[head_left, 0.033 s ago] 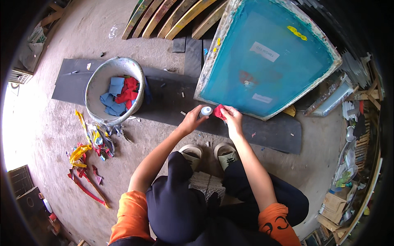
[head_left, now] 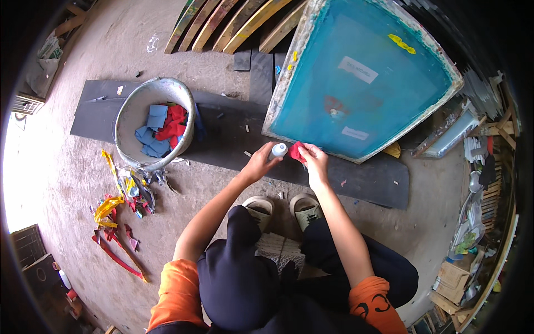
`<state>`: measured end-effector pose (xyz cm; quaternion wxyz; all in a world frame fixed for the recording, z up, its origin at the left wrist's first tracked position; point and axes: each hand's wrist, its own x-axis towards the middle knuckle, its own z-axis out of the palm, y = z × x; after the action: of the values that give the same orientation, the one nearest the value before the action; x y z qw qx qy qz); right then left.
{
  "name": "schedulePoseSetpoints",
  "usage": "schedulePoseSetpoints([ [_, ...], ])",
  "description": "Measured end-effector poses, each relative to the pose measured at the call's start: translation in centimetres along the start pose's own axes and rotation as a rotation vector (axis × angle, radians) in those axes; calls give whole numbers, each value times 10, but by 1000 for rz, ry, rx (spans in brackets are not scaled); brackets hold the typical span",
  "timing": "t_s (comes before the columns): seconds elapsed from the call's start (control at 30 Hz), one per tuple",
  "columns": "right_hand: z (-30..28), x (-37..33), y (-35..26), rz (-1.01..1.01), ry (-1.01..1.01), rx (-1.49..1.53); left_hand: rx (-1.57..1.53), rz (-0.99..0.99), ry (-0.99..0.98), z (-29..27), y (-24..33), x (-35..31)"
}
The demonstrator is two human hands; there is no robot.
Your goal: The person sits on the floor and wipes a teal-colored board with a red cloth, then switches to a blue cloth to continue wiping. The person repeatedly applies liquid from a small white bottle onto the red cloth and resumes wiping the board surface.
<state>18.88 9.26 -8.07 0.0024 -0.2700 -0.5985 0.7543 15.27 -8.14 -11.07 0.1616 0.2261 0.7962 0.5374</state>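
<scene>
One white bottle [head_left: 280,150], I see, is gripped in the left hand [head_left: 260,163]; just beside it, the right hand [head_left: 316,161] pinches red cloth [head_left: 296,152].

- Small white bottle [head_left: 279,150] — one end toward the camera, gripped in the left hand [head_left: 259,163]
- Red cloth [head_left: 296,152] — small, bunched, pinched in the right hand [head_left: 315,161], just beside the bottle

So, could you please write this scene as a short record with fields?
Left hand: holds a small white bottle
Right hand: pinches a red cloth piece
Bucket: left of the hands, with blue and red cloths inside
Framed screen: upper right, teal, with yellow smears
Floor: yellow and red strips below the bucket in the picture
</scene>
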Motion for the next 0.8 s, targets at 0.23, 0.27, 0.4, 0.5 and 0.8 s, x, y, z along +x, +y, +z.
schedulePoseSetpoints([
  [0.23,6,-10,-43,-62,-32,196,141,65,-25,-32,59,-2],
  [0.27,7,-12,-51,-81,-35,192,175,77,-27,-37,69,-2],
  [0.4,11,-30,-78,-170,-80,182,328,169,30,-54,116,-3],
  [0.5,18,-49,-85,-191,-88,211,442,239,59,-65,143,-12],
  [0.8,28,-82,-89,-224,-133,252,837,404,82,-76,189,-35],
])
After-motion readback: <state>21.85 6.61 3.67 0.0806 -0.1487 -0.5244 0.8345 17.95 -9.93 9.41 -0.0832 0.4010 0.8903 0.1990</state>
